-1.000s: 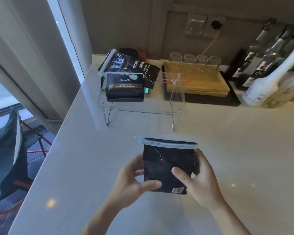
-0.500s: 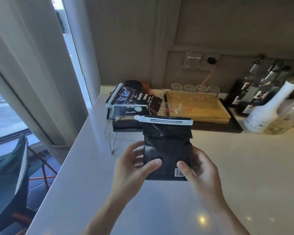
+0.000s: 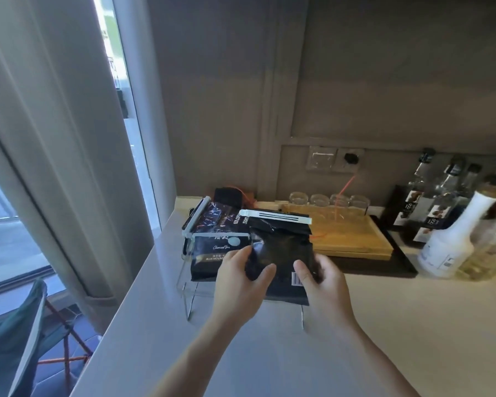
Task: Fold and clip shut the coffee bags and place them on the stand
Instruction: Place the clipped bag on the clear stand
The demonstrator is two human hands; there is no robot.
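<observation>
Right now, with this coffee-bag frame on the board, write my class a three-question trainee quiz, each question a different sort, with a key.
1. True or false: the black coffee bag held by the left hand and right hand already has a white clip across its folded top.
2. Multiple choice: where are the bags already put away? A) on the wooden tray B) on the clear stand C) beside the white bottle
3. Fill in: the row of upturned glasses sits on the far side of the ____ tray.

Key:
1. True.
2. B: two bags lie on the clear stand.
3. Wooden: the wooden tray.
</observation>
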